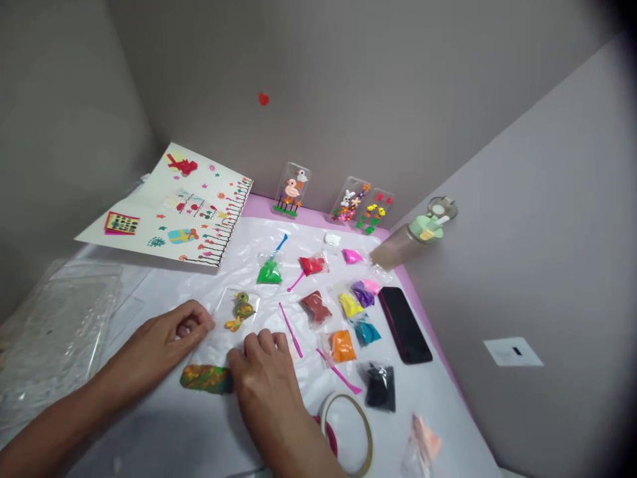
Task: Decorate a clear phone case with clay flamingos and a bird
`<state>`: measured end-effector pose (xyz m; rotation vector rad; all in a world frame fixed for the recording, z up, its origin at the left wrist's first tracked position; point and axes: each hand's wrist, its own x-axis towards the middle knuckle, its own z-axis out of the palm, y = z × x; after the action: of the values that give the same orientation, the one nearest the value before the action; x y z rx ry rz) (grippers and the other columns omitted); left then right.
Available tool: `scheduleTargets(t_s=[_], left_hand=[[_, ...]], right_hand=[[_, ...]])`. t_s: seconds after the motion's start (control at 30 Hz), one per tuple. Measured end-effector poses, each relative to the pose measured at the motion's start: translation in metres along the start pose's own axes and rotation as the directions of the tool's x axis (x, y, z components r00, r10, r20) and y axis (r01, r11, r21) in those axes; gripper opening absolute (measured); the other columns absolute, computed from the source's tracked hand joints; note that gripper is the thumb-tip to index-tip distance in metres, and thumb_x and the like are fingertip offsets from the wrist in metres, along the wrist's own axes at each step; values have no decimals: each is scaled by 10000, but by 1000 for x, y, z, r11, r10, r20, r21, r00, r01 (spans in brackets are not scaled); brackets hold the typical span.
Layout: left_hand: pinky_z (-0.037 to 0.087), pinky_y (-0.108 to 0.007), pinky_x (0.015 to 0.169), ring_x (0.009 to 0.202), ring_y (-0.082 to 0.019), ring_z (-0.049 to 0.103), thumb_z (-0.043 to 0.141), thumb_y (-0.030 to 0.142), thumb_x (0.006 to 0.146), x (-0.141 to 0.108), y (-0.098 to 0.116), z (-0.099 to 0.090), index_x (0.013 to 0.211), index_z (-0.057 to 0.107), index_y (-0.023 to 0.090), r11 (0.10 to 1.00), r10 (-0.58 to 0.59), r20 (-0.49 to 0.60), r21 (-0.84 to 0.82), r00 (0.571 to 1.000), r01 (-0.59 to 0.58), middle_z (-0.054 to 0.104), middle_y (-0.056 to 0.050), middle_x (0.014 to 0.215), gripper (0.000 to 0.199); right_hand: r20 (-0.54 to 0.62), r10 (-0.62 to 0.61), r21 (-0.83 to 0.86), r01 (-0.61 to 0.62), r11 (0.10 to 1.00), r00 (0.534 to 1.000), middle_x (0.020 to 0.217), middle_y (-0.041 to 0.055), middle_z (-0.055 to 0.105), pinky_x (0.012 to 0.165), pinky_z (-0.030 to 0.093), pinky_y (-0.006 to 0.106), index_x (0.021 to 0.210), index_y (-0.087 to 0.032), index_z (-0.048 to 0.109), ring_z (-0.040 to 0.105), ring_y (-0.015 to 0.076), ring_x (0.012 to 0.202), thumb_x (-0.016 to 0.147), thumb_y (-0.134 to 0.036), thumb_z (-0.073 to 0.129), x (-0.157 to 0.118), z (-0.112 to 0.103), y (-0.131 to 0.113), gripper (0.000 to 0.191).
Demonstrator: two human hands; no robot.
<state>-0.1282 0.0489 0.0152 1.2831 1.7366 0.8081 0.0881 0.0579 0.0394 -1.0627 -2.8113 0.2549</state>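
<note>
A clear phone case [222, 302] lies on the white-covered table with a mottled green-and-yellow clay duck [243, 309] on it. Beside its left edge is my left hand [186, 325], thumb and fingertips pressed together; whatever they may hold is too small to see. A flattened strip of marbled green and orange clay [205, 378] lies just below the case. My right hand [263, 368] is at the strip's right end, fingers curled downward, hiding that end and whatever is under the fingertips. Right of the case lies a pink modelling tool [290, 330].
Bagged clay surrounds the right side, including green [269, 271], brown [316, 307], orange [343, 346] and black [379, 386]. A tape roll [369, 441] sits by my right forearm. Farther right are a phone [405, 325] and bottle [398, 242]. Decorated cases [292, 189] lean against the wall.
</note>
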Motion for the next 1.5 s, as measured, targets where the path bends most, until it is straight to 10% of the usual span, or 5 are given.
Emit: scheduleTargets(t_s=[0.3, 0.43, 0.7, 0.87, 1.5], left_hand=[[647, -378, 751, 796, -273, 814, 744, 721, 796, -8, 14, 6, 931, 533, 269, 920, -2, 12, -391, 1000, 6, 817, -31, 821, 517], [666, -365, 788, 900, -265, 815, 759, 702, 830, -19, 33, -5, 950, 570, 281, 851, 9, -24, -525, 1000, -20, 801, -8, 872, 477], [671, -359, 848, 966, -241, 791, 746, 695, 854, -21, 65, 11, 915, 600, 281, 795, 91, -46, -599, 995, -101, 789, 7, 895, 444], [634, -313, 762, 880, -207, 778, 842, 475, 855, -14, 46, 35, 1184, 542, 328, 730, 155, 155, -684, 976, -7, 755, 31, 951, 469], [585, -294, 726, 799, -197, 672, 755, 584, 878, -20, 33, 47, 1229, 521, 330, 797, 54, 175, -601, 983, 63, 635, 44, 886, 493]], right_hand=[[-262, 193, 269, -120, 956, 946, 971, 40, 697, 800, 468, 344, 977, -223, 692, 616, 230, 916, 962, -85, 674, -2, -9, 2, 140], [-288, 494, 723, -151, 674, 820, 1021, 32, 674, 819, 489, 296, 1068, -221, 669, 630, 200, 941, 905, -112, 650, -6, -31, 1, 197], [69, 565, 965, -199, 171, 822, 708, -16, 593, 628, 429, 250, 769, -197, 693, 550, 169, 717, 755, -188, 684, 0, -39, 2, 19], [122, 569, 971, -215, 99, 813, 649, -16, 565, 541, 396, 236, 718, -195, 660, 491, 150, 627, 779, -313, 733, -1, -41, 7, 152], [220, 547, 962, -272, 14, 807, 690, -15, 540, 596, 469, 248, 717, -204, 644, 458, 151, 663, 702, -295, 654, -1, -33, 8, 93]])
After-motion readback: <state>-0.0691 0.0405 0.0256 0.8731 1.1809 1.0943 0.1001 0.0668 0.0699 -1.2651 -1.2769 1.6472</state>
